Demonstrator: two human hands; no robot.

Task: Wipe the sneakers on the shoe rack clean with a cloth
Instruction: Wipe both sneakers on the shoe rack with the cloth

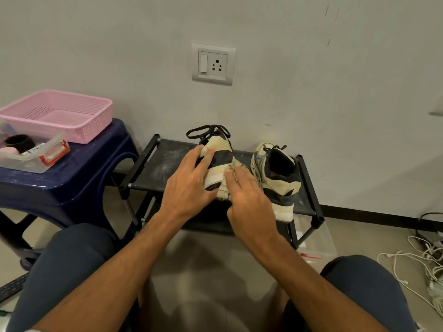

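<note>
I have both hands on one sneaker (pixel 219 149), which sits about the middle of the shoe rack's (pixel 165 161) top shelf, laces toward the back edge by the wall. It looks tipped rather than flat on its sole. My left hand (pixel 189 185) lies against its left side with the fingers spread and mostly straight and the thumb down near the heel, steadying it rather than clenched. My right hand (pixel 247 195) is flat too, fingers together, pressing the cloth (pixel 237 167) – cream, with dark stitching along the hem – onto the sneaker's right side. The second sneaker (pixel 275 173) stands upright just beside it, by the shelf's right edge, heel at the near edge. Left of the rack a blue stool (pixel 72 178) carries a pink basket (pixel 79 116) and a clear container (pixel 28 161).
</note>
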